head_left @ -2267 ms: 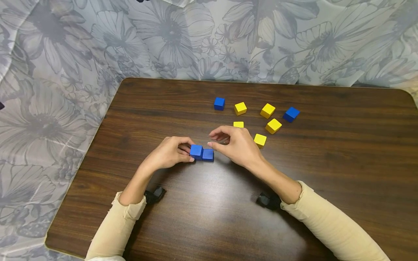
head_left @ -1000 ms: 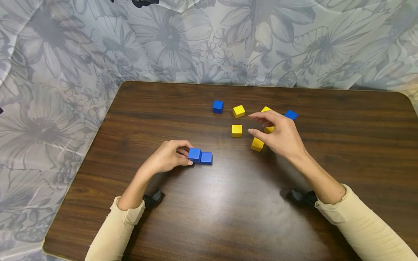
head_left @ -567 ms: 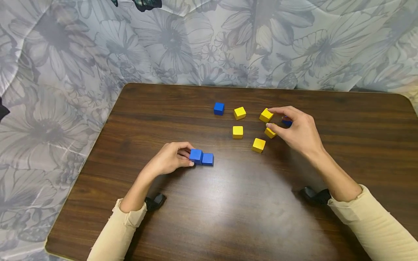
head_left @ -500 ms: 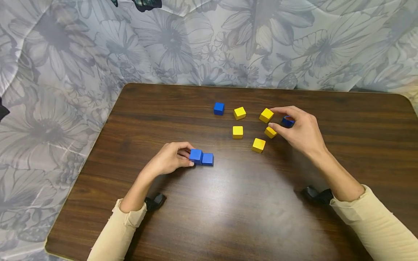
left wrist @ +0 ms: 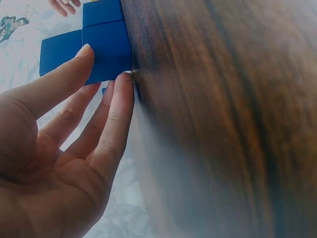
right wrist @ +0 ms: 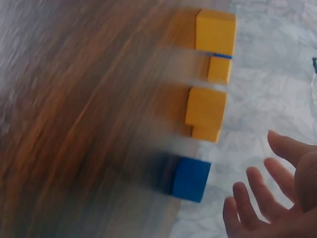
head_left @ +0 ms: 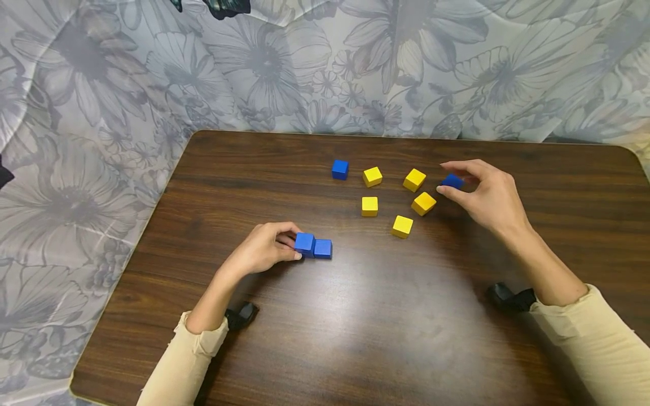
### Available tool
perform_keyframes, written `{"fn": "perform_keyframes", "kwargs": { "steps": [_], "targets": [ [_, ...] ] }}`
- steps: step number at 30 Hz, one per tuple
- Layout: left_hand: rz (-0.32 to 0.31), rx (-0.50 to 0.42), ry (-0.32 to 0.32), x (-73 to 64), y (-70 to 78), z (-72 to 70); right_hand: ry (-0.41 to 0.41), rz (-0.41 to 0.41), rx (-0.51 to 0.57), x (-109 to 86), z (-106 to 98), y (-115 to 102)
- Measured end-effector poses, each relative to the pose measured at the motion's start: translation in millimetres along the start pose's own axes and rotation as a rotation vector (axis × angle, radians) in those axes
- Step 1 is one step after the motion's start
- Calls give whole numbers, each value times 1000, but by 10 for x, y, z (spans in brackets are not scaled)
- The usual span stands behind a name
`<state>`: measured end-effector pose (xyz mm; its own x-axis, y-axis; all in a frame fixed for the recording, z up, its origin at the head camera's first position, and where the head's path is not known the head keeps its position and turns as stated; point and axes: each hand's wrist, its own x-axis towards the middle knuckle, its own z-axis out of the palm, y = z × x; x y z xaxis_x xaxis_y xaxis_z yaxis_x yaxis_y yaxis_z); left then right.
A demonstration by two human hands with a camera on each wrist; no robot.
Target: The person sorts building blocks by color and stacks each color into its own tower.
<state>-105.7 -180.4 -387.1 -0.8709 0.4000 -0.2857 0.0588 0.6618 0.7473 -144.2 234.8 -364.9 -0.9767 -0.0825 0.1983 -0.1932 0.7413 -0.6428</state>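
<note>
Nearest to us, our left hand (head_left: 261, 248) rests on the dark wooden table (head_left: 355, 316), its curled thumb and fingertips pinching the left one of a pair of blue cubes (head_left: 313, 246) that sit pressed side by side, matte, plain and sharp-edged. The left wrist view shows what the head view hides: the fingertips (left wrist: 124, 82) lie flat against the cube's face and the index tip touches its upper edge, with the pair of blue cubes (left wrist: 101, 42) close up, though the table there is smeared with blur. Farther off, five yellow cubes (head_left: 402, 226) lie loosely scattered, well apart from the pair. Beyond them to the right, our right hand (head_left: 490, 194) hovers around a single blue cube (head_left: 451, 181), thumb below and index finger above it; from the head view we cannot tell whether they touch. The right wrist view settles it: the fingers (right wrist: 257, 193) are spread and relaxed, beside the single blue cube (right wrist: 190, 179) with a gap between, holding nothing. Farthest, another lone blue cube (head_left: 339, 169) stands left of the yellow ones, before a flowered grey cloth (head_left: 304, 62).
</note>
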Motion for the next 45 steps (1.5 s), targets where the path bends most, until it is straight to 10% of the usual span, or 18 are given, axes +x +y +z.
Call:
{"fn": "perform_keyframes", "kwargs": {
  "steps": [45],
  "targets": [
    [12,-9,9,6,22,-8,-136,184,-114,71,-3,392]
  ]
}}
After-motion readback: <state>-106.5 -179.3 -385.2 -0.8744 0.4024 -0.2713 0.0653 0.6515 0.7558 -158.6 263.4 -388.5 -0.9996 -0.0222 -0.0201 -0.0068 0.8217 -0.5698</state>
